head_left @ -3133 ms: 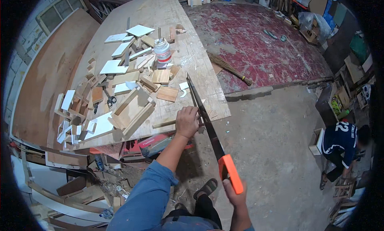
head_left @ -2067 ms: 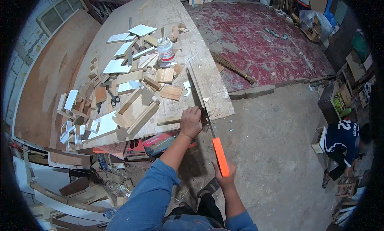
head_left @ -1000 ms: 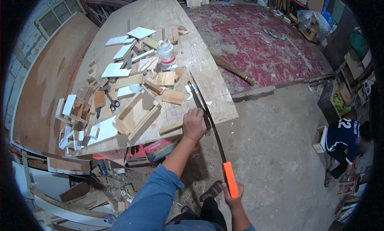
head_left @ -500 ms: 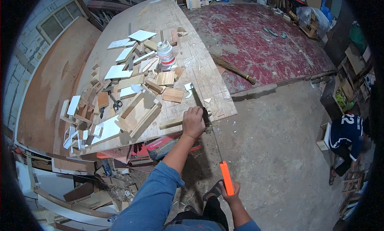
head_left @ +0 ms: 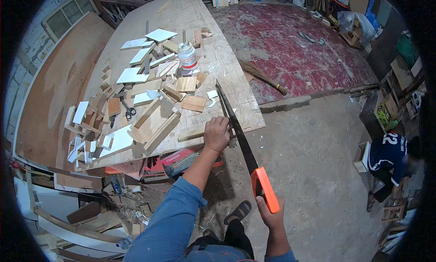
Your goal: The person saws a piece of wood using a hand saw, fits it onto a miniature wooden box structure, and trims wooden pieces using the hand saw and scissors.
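Observation:
My right hand (head_left: 271, 210) is closed around the orange handle (head_left: 266, 189) of a handsaw. The dark saw blade (head_left: 244, 146) slants up and away to the left, passing over the table's edge close to my left fingers. A narrow wooden strip (head_left: 191, 134) lies along the near edge of the plywood table (head_left: 247, 105). On this strip my left hand (head_left: 217, 134) presses down with curled fingers, gripping it next to the blade. Whether the saw teeth touch the wood cannot be made out.
An open wooden box (head_left: 154, 123), scissors (head_left: 130, 111), a white jar (head_left: 187, 57) and several wood offcuts (head_left: 194, 103) crowd the table. A straw broom (head_left: 263, 78) lies beyond its right edge. At far right a person (head_left: 388, 157) crouches beside a drawer-like box (head_left: 362, 156).
The saw has moved forward and rolled, so its blade now shows its broad side rather than a thin edge. My right hand went up with it; my left hand stays on the strip.

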### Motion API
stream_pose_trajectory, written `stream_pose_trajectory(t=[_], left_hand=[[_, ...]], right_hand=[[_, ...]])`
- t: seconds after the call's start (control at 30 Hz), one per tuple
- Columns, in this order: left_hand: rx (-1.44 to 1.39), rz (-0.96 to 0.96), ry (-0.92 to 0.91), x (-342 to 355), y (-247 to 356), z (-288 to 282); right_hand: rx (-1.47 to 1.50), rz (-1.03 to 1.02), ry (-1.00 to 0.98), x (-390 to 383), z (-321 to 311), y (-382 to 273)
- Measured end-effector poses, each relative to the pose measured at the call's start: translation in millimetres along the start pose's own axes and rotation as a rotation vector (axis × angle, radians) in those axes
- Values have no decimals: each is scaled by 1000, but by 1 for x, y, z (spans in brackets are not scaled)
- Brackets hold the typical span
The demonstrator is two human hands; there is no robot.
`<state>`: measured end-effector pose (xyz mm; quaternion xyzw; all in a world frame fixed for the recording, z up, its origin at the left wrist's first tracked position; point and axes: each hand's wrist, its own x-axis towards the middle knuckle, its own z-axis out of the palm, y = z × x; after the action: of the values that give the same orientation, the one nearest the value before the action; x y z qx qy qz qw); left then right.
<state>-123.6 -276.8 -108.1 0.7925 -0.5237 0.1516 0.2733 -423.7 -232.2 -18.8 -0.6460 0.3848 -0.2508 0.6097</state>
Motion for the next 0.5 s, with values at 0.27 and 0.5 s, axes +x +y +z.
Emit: stream_pose_trajectory(t=[0.27, 0.5], left_hand=[[9, 14, 5, -1, 1, 6], [22, 2, 3, -2, -7, 3]], right_hand=[[-269, -277, 15, -3, 20, 45], [-283, -357, 46, 8, 22, 35]])
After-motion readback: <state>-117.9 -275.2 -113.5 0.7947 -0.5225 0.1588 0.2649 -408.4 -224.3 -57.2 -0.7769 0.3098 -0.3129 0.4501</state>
